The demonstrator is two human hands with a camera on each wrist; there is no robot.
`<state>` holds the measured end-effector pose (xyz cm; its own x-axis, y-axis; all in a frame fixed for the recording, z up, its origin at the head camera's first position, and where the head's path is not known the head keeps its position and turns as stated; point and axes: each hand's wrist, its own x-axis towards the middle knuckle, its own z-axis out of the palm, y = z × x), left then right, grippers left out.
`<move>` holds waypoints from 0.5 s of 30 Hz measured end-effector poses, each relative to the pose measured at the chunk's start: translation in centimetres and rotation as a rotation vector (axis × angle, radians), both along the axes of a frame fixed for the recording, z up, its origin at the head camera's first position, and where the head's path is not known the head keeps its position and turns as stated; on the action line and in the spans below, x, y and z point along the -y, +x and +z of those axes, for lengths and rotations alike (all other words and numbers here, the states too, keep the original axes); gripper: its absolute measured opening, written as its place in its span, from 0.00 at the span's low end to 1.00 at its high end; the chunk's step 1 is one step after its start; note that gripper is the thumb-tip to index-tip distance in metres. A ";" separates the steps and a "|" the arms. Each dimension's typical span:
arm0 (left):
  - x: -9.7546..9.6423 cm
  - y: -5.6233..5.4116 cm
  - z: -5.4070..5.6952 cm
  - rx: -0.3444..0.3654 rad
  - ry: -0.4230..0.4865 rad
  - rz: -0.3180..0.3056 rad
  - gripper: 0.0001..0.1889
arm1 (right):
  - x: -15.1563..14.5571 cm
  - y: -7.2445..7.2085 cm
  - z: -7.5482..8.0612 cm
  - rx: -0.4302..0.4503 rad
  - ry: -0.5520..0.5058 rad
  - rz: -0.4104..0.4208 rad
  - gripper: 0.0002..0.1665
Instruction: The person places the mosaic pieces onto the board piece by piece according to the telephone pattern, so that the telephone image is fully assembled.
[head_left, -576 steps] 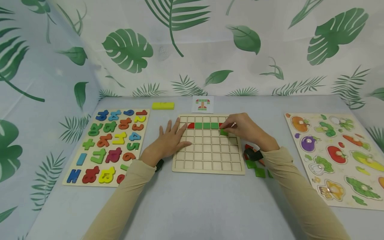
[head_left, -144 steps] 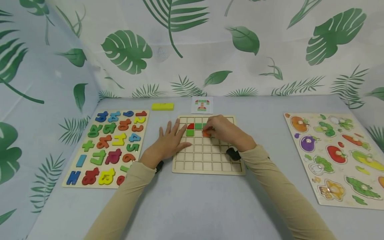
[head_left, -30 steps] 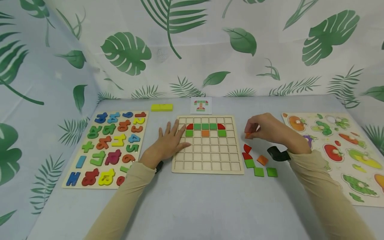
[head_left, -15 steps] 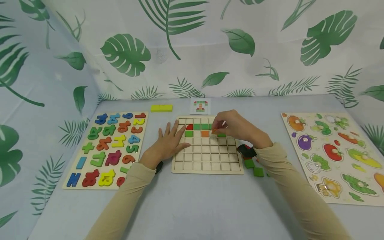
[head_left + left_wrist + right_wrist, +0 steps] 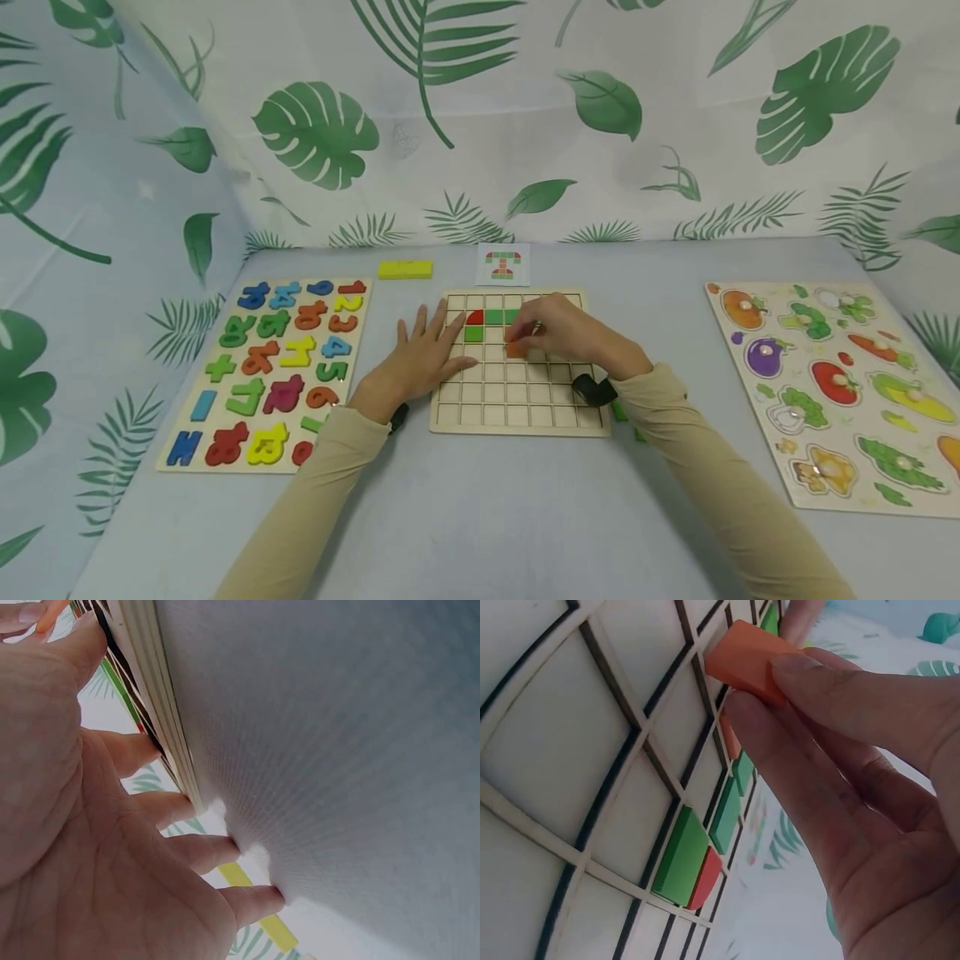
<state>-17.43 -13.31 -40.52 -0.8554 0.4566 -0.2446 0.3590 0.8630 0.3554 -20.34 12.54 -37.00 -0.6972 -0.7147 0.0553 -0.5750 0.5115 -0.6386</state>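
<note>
My left hand (image 5: 416, 358) rests with spread fingers on the left edge of the wooden grid board (image 5: 517, 422); the left wrist view shows its fingertips along that edge. Between thumb and fingers, my right hand (image 5: 566, 335) pinches an orange square tile (image 5: 742, 656), tilted over a cell in the third row, below a placed orange tile (image 5: 730, 735). On the board's left lie a red quarter-round tile (image 5: 476, 317) and a green square tile (image 5: 474, 333). Another green tile (image 5: 681, 859) and red tile (image 5: 706, 877) sit at the other end, hidden in the head view.
A pattern card (image 5: 502, 265) lies behind the board, a yellow block (image 5: 405, 270) to its left. A number puzzle (image 5: 281, 358) stands left, a vegetable puzzle (image 5: 832, 400) right. Loose green tiles (image 5: 619, 410) lie partly under my right arm.
Earlier, green tiles and a first orange tile joined the top row's tiles. Within the last second my right hand has carried another orange tile leftward onto the board; my left hand stays put.
</note>
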 end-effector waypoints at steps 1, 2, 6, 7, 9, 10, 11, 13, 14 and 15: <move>0.0 0.0 0.0 0.001 -0.003 0.000 0.42 | 0.0 0.0 -0.1 -0.001 0.002 0.001 0.08; 0.0 0.0 0.0 0.004 -0.005 0.000 0.43 | 0.0 0.0 -0.1 -0.005 0.001 0.005 0.08; 0.0 0.1 0.1 0.002 -0.008 -0.001 0.42 | 0.0 -0.2 -0.5 -0.025 -0.001 0.020 0.08; -0.1 0.1 0.1 0.003 -0.008 -0.001 0.42 | 0.0 -0.2 -0.6 -0.029 0.000 0.022 0.08; -0.1 0.2 0.2 0.006 -0.007 0.000 0.42 | 0.1 -0.2 -0.6 -0.038 0.002 0.028 0.09; -0.1 0.2 0.3 0.008 -0.008 0.001 0.42 | 0.1 -0.1 -0.6 -0.044 0.002 0.033 0.09; -0.1 0.2 0.3 0.009 -0.008 0.002 0.42 | 0.1 -0.1 -0.6 -0.048 0.004 0.036 0.09; -0.2 0.2 0.4 0.010 -0.011 0.005 0.42 | 0.1 0.0 -0.6 -0.054 0.007 0.045 0.09; -0.2 0.2 0.4 0.010 -0.009 0.007 0.42 | 0.2 0.0 -0.6 -0.059 0.007 0.051 0.09; -0.2 0.2 0.4 0.010 -0.013 0.007 0.42 | 0.2 0.1 -0.6 -0.063 0.007 0.054 0.09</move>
<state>-17.25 -13.12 -40.17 -0.8560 0.4475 -0.2589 0.3496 0.8700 0.3477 -20.26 12.35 -37.58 -0.6529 -0.7518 0.0926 -0.6410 0.4832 -0.5964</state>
